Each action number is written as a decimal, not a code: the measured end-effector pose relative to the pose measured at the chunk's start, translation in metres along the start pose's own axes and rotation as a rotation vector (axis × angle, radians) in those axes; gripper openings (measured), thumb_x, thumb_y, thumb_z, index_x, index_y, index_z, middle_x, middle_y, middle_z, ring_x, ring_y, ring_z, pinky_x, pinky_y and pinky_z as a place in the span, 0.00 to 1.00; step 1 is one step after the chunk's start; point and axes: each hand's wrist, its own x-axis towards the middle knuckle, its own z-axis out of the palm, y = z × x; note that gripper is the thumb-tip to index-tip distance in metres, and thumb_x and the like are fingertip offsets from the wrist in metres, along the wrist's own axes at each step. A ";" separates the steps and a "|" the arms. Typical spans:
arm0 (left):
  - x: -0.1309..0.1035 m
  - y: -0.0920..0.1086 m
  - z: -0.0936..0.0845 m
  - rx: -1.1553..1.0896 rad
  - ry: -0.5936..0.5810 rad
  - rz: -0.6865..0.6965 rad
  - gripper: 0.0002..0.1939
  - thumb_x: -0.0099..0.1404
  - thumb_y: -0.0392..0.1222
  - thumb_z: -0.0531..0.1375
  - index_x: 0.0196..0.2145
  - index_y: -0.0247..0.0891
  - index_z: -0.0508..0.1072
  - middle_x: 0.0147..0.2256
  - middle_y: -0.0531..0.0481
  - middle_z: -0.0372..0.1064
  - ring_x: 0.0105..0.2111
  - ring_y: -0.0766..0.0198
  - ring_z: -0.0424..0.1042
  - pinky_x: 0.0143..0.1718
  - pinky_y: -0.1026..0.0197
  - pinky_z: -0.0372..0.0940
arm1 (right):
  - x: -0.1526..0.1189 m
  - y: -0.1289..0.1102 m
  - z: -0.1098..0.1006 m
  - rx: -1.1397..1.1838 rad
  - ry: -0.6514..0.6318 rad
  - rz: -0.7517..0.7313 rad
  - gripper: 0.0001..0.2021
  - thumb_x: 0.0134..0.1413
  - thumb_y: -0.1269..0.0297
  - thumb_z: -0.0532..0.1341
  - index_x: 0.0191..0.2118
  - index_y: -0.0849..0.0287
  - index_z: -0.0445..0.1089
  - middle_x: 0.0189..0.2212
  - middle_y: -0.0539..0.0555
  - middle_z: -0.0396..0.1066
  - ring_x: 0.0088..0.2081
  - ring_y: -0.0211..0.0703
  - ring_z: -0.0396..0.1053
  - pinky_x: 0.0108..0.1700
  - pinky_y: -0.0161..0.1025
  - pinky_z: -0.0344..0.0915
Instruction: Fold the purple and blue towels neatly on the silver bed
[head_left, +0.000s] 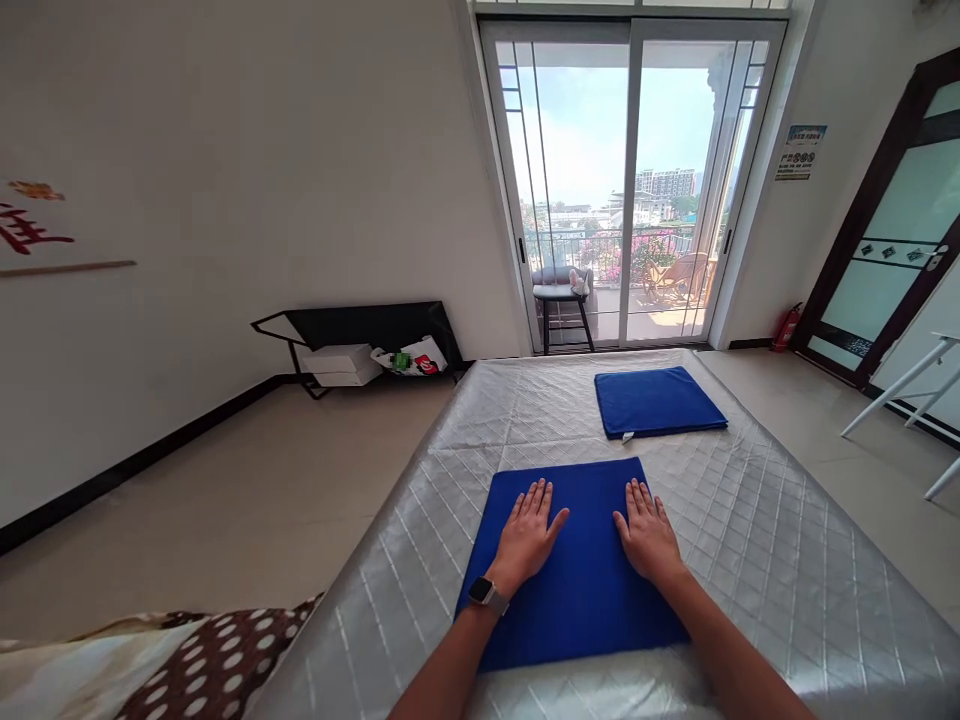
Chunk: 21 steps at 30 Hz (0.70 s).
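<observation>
A blue cloth lies flat on the silver quilted mattress, spread out under both hands. My left hand rests palm down on its left half, thumb pointing inward, and a watch is on that wrist. Over the cloth's right edge, my right hand lies palm down with the fingers extended. Neither hand grips anything. Farther back on the mattress is a second blue cloth, folded into a flat rectangle, a small white tag at its near edge.
A black rack with white boxes stands by the left wall. Beyond the mattress is a stool before sliding glass doors. Brown dotted fabric lies at lower left. White metal legs stand at right.
</observation>
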 end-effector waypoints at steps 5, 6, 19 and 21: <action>-0.009 -0.063 0.010 0.007 0.047 -0.160 0.39 0.74 0.59 0.35 0.68 0.26 0.54 0.67 0.31 0.53 0.68 0.48 0.53 0.67 0.42 0.52 | 0.002 0.002 0.003 -0.023 -0.039 0.034 0.33 0.70 0.54 0.39 0.73 0.69 0.41 0.73 0.59 0.37 0.73 0.46 0.35 0.71 0.48 0.34; -0.009 -0.068 0.014 -0.002 0.061 -0.174 0.39 0.74 0.59 0.35 0.68 0.27 0.54 0.67 0.32 0.53 0.68 0.49 0.53 0.67 0.43 0.53 | 0.003 0.004 0.004 -0.029 -0.045 0.039 0.33 0.70 0.53 0.39 0.73 0.68 0.41 0.73 0.58 0.37 0.73 0.45 0.35 0.71 0.48 0.34; -0.009 -0.063 0.019 0.027 0.069 -0.184 0.43 0.73 0.61 0.32 0.66 0.22 0.58 0.67 0.31 0.53 0.68 0.48 0.53 0.67 0.46 0.52 | 0.046 -0.003 -0.024 -0.087 -0.025 -0.035 0.31 0.71 0.55 0.40 0.72 0.68 0.46 0.72 0.61 0.43 0.73 0.46 0.36 0.71 0.47 0.34; -0.009 -0.066 0.021 0.037 0.086 -0.166 0.41 0.73 0.60 0.33 0.66 0.24 0.58 0.67 0.32 0.54 0.67 0.48 0.54 0.66 0.44 0.53 | 0.050 -0.001 -0.020 -0.074 -0.009 -0.006 0.31 0.71 0.55 0.40 0.72 0.69 0.46 0.72 0.61 0.42 0.73 0.46 0.37 0.70 0.47 0.35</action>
